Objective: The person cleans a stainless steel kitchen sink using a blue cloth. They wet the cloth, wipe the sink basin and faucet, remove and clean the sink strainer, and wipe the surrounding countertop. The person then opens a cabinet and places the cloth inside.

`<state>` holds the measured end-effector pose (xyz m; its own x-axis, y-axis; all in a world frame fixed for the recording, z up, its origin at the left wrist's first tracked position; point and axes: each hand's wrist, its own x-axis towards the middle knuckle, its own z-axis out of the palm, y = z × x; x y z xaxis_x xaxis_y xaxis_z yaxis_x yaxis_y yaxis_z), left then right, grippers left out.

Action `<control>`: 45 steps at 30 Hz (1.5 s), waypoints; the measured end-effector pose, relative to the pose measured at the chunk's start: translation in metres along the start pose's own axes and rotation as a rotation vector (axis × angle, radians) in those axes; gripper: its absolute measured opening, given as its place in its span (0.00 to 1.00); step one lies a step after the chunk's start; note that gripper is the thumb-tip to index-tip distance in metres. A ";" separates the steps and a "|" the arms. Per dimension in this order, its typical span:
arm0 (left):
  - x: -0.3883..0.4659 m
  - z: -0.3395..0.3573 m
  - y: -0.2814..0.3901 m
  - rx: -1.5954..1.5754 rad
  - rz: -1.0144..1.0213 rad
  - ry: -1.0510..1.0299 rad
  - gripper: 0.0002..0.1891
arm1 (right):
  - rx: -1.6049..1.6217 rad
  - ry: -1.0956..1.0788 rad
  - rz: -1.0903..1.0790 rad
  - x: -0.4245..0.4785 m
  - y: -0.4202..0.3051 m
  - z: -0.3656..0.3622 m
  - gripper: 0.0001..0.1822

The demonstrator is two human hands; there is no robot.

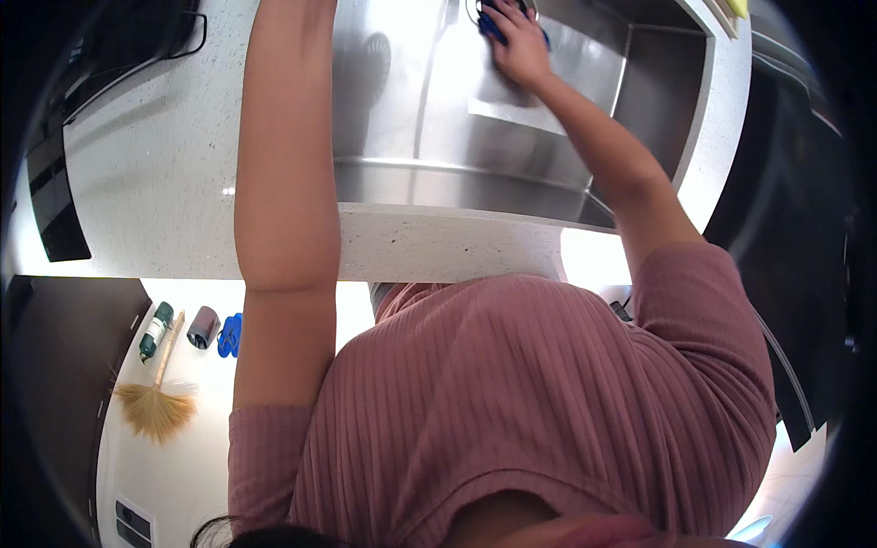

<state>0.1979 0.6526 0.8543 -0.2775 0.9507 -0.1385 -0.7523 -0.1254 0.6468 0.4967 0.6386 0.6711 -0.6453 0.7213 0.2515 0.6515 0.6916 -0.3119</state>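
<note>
My right hand (519, 42) reaches down into a stainless steel sink (384, 137) and presses a dark blue cloth or scrubbing pad (492, 26) near the round drain (473, 8) at the top edge of the view. Its fingers lie over the blue item, which is partly hidden beneath them. My left forearm stretches up across the left side of the sink and the speckled counter, but the left hand is beyond the top edge, out of view.
A speckled white counter (438, 243) borders the sink. Black glass and a wire handle lie at left. Yellow and beige items stand at the top right. On the floor are a straw broom (157, 407), a green bottle-like object (156, 332) and blue slippers (231, 335).
</note>
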 end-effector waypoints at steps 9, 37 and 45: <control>-0.013 -0.010 -0.016 0.477 0.060 0.056 0.15 | 0.329 -0.588 -0.772 -0.079 -0.069 -0.013 0.25; -0.021 -0.017 -0.018 0.626 0.009 0.049 0.17 | -0.092 0.176 0.625 -0.056 -0.019 0.022 0.39; -0.012 -0.018 -0.019 0.790 -0.017 -0.028 0.17 | 0.117 -0.157 -0.278 -0.031 -0.075 0.030 0.25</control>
<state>0.2046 0.6384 0.8297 -0.2468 0.9587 -0.1411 -0.1060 0.1180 0.9873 0.4562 0.5634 0.6591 -0.8515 0.4847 0.2002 0.3975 0.8455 -0.3564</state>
